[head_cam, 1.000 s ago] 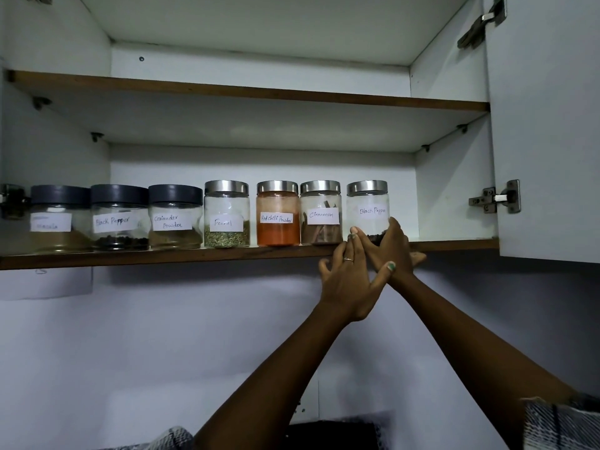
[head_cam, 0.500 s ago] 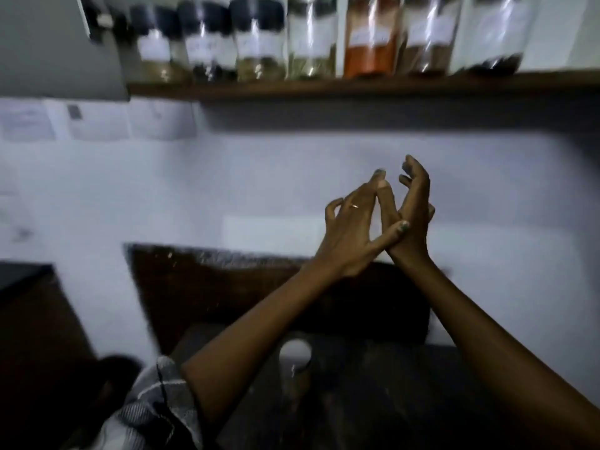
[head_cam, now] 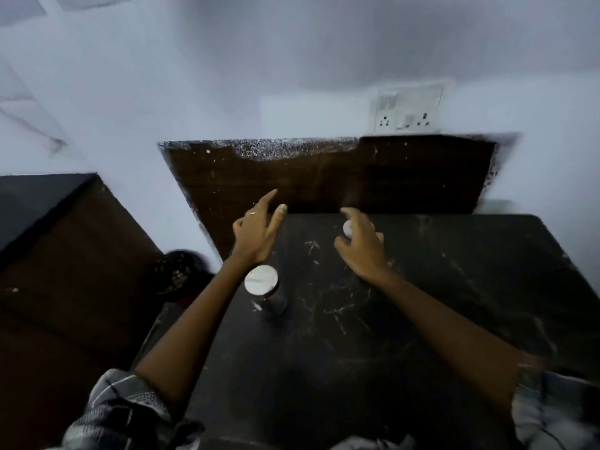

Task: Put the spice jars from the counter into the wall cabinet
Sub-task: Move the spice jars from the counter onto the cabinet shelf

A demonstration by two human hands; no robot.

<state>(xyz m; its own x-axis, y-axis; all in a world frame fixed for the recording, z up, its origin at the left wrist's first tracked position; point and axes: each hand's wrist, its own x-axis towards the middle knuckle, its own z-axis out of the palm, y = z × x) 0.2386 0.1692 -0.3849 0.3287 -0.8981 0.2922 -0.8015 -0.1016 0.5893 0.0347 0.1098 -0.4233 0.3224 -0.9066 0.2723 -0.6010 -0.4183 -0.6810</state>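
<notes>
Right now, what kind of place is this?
Probably a home kitchen: a dark stone counter holding steel-lidded spice jars, a white tiled wall, and a switch-and-socket plate just above the backsplash.

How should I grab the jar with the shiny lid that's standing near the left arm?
Hold the jar around its round glass sides, just below the silver lid, coming from above and the front. It stands upright on the dark counter with free space around it, so fingers can likely wrap round. The flat lid offers little to pinch. The left hand hovers just beyond it.
</notes>
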